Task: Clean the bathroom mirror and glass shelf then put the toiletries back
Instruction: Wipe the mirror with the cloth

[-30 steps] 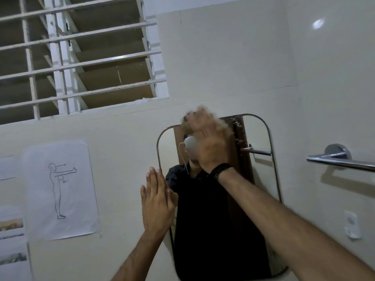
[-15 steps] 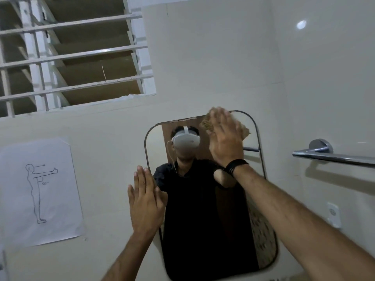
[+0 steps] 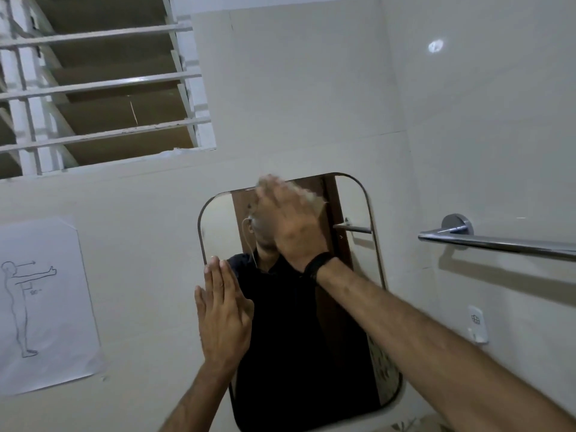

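- Head view, looking up at a wall mirror (image 3: 352,307) with rounded corners and a thin dark frame; its bottom edge runs out of frame.
- Right hand (image 3: 290,222) is motion-blurred, pressed flat against the upper middle of the glass, fingers stretched out and together. A pale blurred patch shows past the fingertips; can't tell if it is a cloth or a wipe, so can't tell whether the hand holds anything.
- Dark band (image 3: 318,265) on the right wrist; the forearm runs off the lower right corner.
- Left hand (image 3: 223,319) is flat and wide open, fingers together pointing up, palm on the mirror's left edge, half on the frame and half on the wall (image 3: 296,98). Nothing in it.
- The reflection is mostly blocked by both hands: only a dark shirt, a thin white cable and a brown door can be made out.
- Glass looks clear and reflective, no obvious streaks visible at this sharpness; lower right shows a patterned reflection, too unclear to name.
- Chrome towel bar (image 3: 498,243) on the right wall, well apart from the mirror, cut off at the right edge.
- Small white hook (image 3: 477,327) below the bar.
- Paper sheet (image 3: 46,307) with a standing figure drawing is taped to the wall left of the mirror, cut by the left edge.
- Barred window (image 3: 93,85) upper left, partly out of frame.
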